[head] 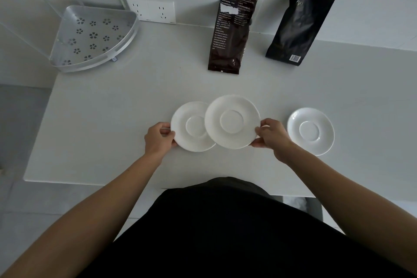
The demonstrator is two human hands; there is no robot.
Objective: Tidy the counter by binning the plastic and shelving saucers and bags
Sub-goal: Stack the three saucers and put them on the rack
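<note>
Three white saucers are on the white counter [101, 124]. My left hand [158, 137] grips the left rim of the left saucer [191, 128]. My right hand [270, 136] holds the right rim of the middle saucer [232, 121], which is raised and overlaps the left saucer's right edge. The third saucer [311, 131] lies alone to the right. Two dark bags lean against the back wall: a brown bag [232, 27] with white print and a black bag [297, 22] with a barcode. No loose plastic is visible.
A silver corner shelf tray [67, 18] with flower-shaped holes sits at the back left on thin poles. A white wall socket [153, 11] is beside it. The counter's front edge runs near my dark-clothed body; the floor lies to the left.
</note>
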